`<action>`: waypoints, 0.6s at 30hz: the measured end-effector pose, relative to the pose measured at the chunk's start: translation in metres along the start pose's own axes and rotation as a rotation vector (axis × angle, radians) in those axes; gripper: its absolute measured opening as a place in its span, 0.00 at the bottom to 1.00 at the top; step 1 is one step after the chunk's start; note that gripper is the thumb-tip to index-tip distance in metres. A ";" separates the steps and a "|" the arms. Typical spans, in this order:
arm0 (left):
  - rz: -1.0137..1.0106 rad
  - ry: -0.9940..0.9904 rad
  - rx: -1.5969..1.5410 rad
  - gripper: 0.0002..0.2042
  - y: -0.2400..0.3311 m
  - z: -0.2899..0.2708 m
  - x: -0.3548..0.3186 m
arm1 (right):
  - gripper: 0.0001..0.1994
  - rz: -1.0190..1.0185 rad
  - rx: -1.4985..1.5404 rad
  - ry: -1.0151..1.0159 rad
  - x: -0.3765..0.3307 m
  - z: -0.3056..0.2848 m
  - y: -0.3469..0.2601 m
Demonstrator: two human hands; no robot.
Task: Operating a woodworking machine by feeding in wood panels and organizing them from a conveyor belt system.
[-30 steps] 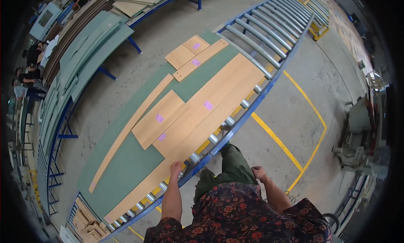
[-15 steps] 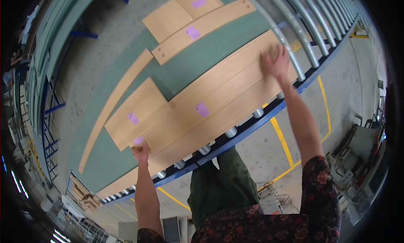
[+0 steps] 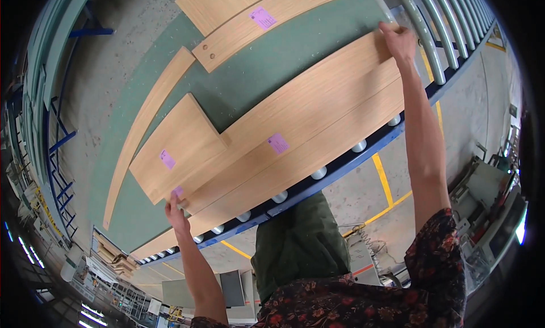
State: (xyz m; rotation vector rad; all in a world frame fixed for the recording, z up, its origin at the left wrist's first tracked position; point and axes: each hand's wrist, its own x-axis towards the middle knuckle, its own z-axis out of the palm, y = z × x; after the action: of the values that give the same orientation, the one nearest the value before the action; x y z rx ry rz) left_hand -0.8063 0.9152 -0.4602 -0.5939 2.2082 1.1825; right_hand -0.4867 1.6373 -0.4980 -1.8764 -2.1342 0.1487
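Note:
A long light-wood board (image 3: 318,95) spans the space between my hands, over other boards; a shadow lies along its near side. My left hand (image 3: 177,213) is closed on its left end, beside a small pink label (image 3: 177,191). My right hand (image 3: 399,43) grips the far right end, fingers curled over the edge. A shorter, wider board (image 3: 179,138) with a pink label lies against the long board's left part. Another long board (image 3: 318,149) lies along the near edge, partly under the held one.
The boards rest on a green sheet (image 3: 255,89) over a roller conveyor with a blue rail (image 3: 340,163). Bare metal rollers (image 3: 423,33) continue at the right. Beyond lie a narrow strip (image 3: 145,121), a board with drilled holes (image 3: 238,36) and a wide panel (image 3: 213,7).
My right hand has moved up and right and closed on the board's end. The board's near side now casts a darker shadow. My left hand has shifted slightly left and down.

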 end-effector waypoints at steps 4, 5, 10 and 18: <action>-0.007 0.080 0.003 0.17 -0.004 -0.103 0.010 | 0.39 0.015 -0.165 -0.354 -0.024 -0.063 -0.030; -0.081 0.132 0.103 0.17 -0.008 -0.122 0.014 | 0.37 -0.001 -0.288 -0.470 -0.026 -0.076 -0.030; -0.091 0.148 0.730 0.18 0.010 -0.125 -0.010 | 0.28 -0.037 -0.660 -0.636 -0.027 -0.139 -0.017; -0.153 0.126 0.887 0.24 0.015 -0.091 0.029 | 0.28 -0.011 -0.479 -0.722 0.005 -0.066 -0.044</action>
State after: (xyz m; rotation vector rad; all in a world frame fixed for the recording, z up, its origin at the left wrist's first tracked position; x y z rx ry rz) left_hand -0.8613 0.8421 -0.4286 -0.4361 2.4329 0.0240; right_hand -0.5107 1.6283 -0.4228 -2.3278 -2.8526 0.3935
